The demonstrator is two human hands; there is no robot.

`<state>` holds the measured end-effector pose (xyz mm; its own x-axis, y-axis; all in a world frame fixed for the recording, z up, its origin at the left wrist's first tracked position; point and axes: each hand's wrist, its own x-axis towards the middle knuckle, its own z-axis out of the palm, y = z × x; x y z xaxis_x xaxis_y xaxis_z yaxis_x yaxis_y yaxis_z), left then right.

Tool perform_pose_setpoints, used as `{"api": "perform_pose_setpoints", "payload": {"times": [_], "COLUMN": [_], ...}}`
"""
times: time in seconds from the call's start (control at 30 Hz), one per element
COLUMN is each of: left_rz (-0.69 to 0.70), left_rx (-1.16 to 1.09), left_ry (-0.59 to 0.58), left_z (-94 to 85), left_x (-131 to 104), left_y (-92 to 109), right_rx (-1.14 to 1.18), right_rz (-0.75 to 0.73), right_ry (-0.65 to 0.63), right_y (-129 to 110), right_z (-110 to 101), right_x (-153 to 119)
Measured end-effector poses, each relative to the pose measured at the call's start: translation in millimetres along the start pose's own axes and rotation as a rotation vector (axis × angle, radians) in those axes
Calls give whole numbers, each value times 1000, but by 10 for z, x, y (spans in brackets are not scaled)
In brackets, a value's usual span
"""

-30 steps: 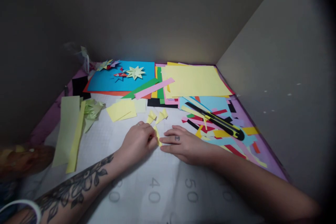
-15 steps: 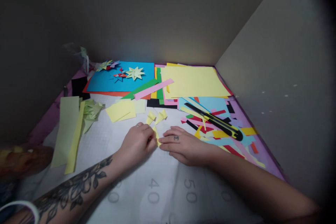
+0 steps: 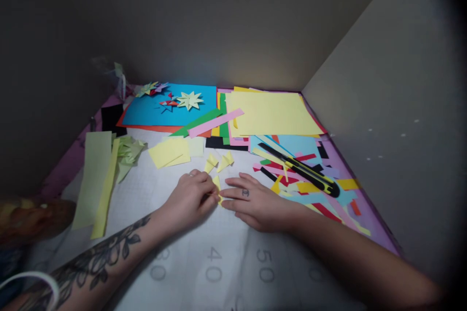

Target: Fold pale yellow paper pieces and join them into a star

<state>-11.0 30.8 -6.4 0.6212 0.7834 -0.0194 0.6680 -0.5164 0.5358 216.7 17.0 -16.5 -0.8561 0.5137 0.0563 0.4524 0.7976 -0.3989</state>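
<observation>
My left hand (image 3: pixel 195 193) is closed, its thumb and fingers pinching a small folded yellow paper piece (image 3: pixel 217 184) on the white gridded sheet (image 3: pixel 182 262). From the right, my right hand (image 3: pixel 251 202) touches the edge of that piece with a fingertip, its fingers spread and lying flat. Most of the piece is hidden by the fingers. Just beyond it lie two more folded yellow pieces, one on the left (image 3: pixel 210 163) and one on the right (image 3: pixel 226 161). Yellow paper rectangles (image 3: pixel 170 151) rest beyond my left hand.
A black and yellow cutter (image 3: pixel 310 174) lies on coloured paper scraps (image 3: pixel 321 199) at the right. Behind are a blue sheet (image 3: pixel 146 114) with folded stars (image 3: pixel 189 100) and a large yellow sheet (image 3: pixel 272 112). Pale strips (image 3: pixel 93 180) and crumpled green paper (image 3: pixel 128 153) lie left.
The fingers of my right hand have spread slightly more. My left hand keeps its pinch with almost no movement. The whole view has shifted a little.
</observation>
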Motion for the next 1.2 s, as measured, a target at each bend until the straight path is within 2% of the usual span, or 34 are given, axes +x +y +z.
{"api": "perform_pose_setpoints", "payload": {"times": [0.17, 0.6, 0.87, 1.2], "left_rz": [-63, -95, -134, -213], "left_rx": [33, 5, 41, 15], "left_ry": [8, 24, 33, 160], "left_z": [24, 42, 62, 57], "left_x": [9, 40, 35, -82], "left_y": [70, 80, 130, 26], "right_rx": [29, 5, -17, -63], "right_rz": [17, -59, -49, -54], "right_ry": [-32, 44, 25, 6], "right_y": [7, 83, 48, -42], "right_z": [-21, 16, -5, 30], "right_x": [-3, -41, -32, -19]}}
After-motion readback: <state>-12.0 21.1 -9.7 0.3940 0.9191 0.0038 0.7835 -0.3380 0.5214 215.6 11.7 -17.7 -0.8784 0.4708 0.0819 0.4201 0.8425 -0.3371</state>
